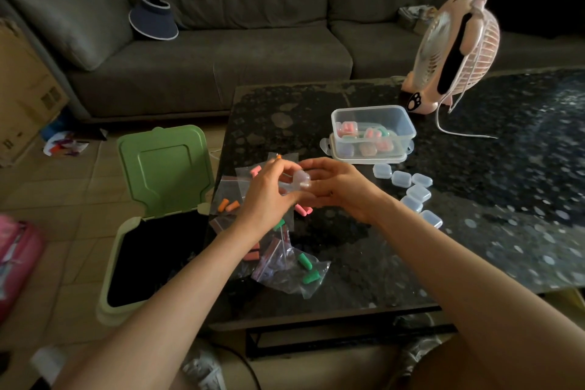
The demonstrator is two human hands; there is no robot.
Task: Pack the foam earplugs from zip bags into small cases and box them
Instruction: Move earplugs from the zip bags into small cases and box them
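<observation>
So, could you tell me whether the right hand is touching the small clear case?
Touching: head view shows the right hand pinching the small clear case between its fingers.

Looks like polished, glossy dark stone with pale flecks on the bench (474, 168), catching the light. Thin, clear, crinkled plastic film for the zip bags (294, 272), shiny at the creases. Matt, soft-looking foam in the earplugs (308, 277). Smooth, translucent hard plastic for the small cases (418, 192) and the clear box (373, 109). Matt green plastic on the bin (164, 165) lid. Glossy pink plastic on the fan (459, 44). Dull, woven grey-brown cloth over the sofa (221, 51). Plain matt brown cardboard at the carton (22, 89). Smooth beige tiles across the floor (57, 193).
</observation>
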